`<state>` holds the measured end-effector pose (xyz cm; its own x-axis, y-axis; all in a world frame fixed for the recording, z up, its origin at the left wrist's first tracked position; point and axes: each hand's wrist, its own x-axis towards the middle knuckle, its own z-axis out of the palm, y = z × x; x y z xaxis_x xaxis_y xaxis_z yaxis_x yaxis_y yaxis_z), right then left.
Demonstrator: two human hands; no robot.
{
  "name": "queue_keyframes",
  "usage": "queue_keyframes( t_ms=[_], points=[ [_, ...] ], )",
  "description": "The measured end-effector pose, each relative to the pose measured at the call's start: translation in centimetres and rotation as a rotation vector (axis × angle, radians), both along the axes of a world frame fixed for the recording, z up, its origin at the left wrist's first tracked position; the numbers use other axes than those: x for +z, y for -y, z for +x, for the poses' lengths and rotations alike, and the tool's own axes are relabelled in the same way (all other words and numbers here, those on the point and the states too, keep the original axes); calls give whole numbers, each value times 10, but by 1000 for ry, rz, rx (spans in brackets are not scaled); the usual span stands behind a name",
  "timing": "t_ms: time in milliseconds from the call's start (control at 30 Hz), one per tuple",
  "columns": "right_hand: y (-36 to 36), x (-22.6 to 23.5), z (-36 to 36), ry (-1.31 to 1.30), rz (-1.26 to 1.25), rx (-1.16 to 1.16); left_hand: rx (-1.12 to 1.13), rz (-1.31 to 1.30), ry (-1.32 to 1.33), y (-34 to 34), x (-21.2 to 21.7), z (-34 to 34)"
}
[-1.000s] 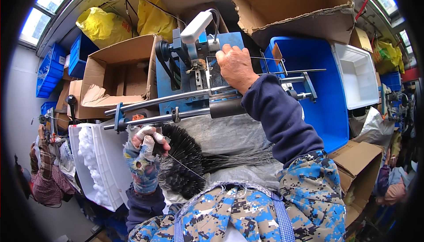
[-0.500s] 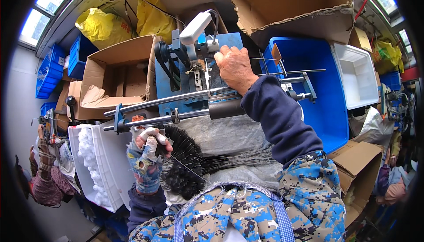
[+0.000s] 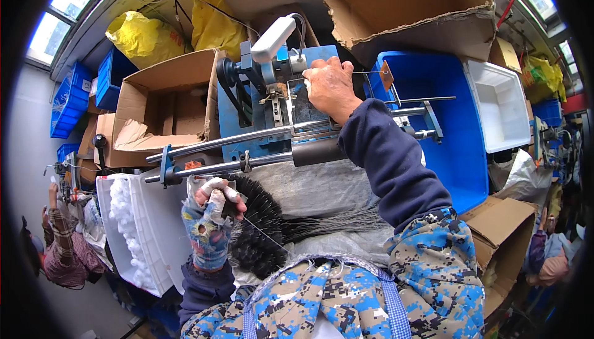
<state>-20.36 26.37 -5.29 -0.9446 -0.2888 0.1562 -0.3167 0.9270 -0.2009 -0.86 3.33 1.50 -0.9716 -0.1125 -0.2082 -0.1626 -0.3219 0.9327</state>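
My right hand (image 3: 332,88), bare, is closed over the blue bench machine (image 3: 238,144), its fingertips mostly hidden. A thin metal wire (image 3: 368,72) sticks out from it to the right, reaching a small brown plate (image 3: 387,75). In a torn, stained glove with taped fingertips, my left hand (image 3: 213,206) pinches another thin wire (image 3: 265,234) that slants down toward my lap. Beside that hand lies a heap of black bristle brushes (image 3: 257,215), their bundled wire stems (image 3: 337,224) pointing right across a grey-white cloth (image 3: 309,190).
Two metal rails (image 3: 272,161) cross in front of me. A white bin (image 3: 154,240) with white fluffy pieces stands left, a blue tub (image 3: 455,172) right. Cardboard boxes (image 3: 167,85) and a white tray (image 3: 498,107) flank the machine. Other people (image 3: 71,249) work at both sides.
The right hand has shifted slightly, and the looped wire end beside it has moved left and up. My left hand has moved a little to the right, still pinching its wire.
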Motion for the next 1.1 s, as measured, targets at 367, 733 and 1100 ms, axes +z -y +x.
queue_keyframes(
  t_ms=[367, 733, 1100],
  points=[
    [-18, 5, 43, 79, -54, -17, -23, 44, -38, -6, 4, -4],
    [52, 1, 46, 25, -140, 47, 5, 41, -15, -2, 4, 0],
    [-33, 22, 31, -132, 60, 50, 102, 68, -50, 20, -10, -6]
  ],
)
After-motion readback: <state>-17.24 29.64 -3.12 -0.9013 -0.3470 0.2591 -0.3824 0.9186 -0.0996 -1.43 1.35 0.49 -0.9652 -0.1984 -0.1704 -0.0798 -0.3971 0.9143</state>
